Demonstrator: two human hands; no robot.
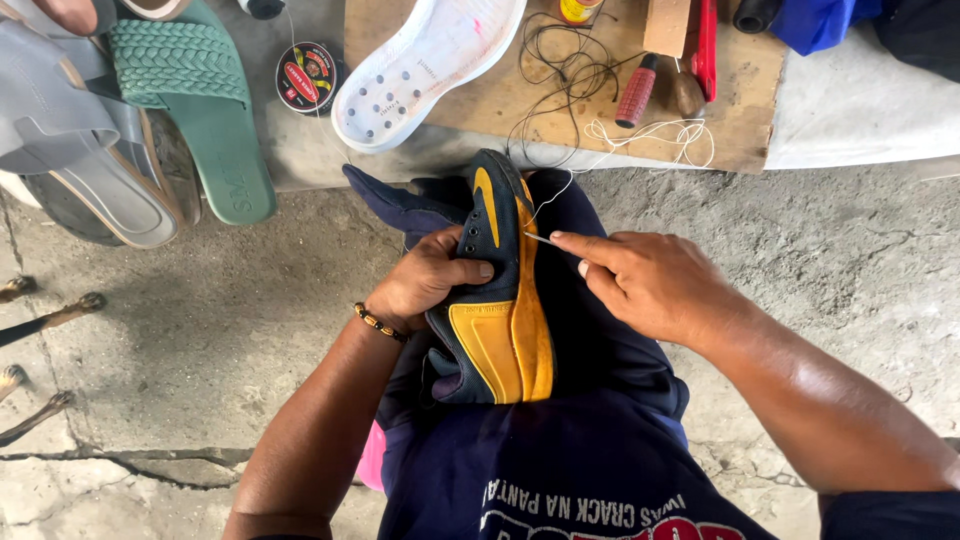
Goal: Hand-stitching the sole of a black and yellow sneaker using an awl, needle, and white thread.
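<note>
Lap: navy cloth over the person's knees, carrying the shoe.

Shoe: navy and yellow sneaker, lying on its side on the lap, toe pointing away, yellow sole edge turned to the right.

Left hand: fingers curled shut around the shoe's upper near the lace holes, thumb pressed flat across the navy side. Beaded bracelet at the wrist.

Right hand: just right of the shoe, fingers drawn together, thumb and forefinger pinching a thin needle whose tip meets the yellow sole edge. White thread runs from that spot up toward the surface.

Floor: cracked grey concrete on both sides of the lap.

Surface: brown board beyond the shoe. On it, a loose tangle of white thread and dark cord, a tool with a red ribbed handle, and a white insole with round holes overhanging the near edge.

Left of the board: round black polish tin, green braided sandal, grey sandals stacked beside it.
</note>
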